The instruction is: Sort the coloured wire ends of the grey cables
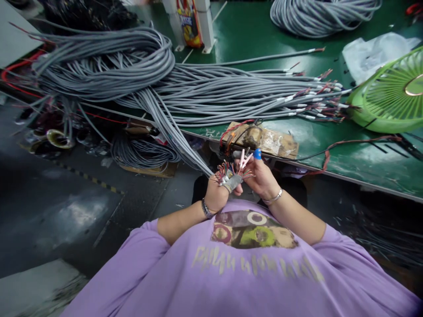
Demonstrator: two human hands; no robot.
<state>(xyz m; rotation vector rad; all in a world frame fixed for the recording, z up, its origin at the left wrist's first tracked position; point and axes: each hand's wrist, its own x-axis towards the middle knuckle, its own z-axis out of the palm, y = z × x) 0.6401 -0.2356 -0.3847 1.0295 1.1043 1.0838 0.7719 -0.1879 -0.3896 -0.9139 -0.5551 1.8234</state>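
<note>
My left hand (216, 193) is closed round the ends of a bundle of grey cables (185, 145) that run up and left onto the green bench (346, 149). Stripped coloured wire ends (228, 169) fan out above the fist. My right hand (261, 176) is pinched on those wire ends, with a blue cap (257, 153) on one fingertip and pale covers on others. Both hands sit close together in front of my chest, just below the bench edge.
A large heap of grey cables (109, 66) covers the bench's left, their stripped ends (317, 97) pointing right. A green fan (393, 94) lies at right, with a plastic bag (373, 50) behind it. A small wired fixture (261, 138) sits at the bench edge. Another cable coil (317, 15) lies far back.
</note>
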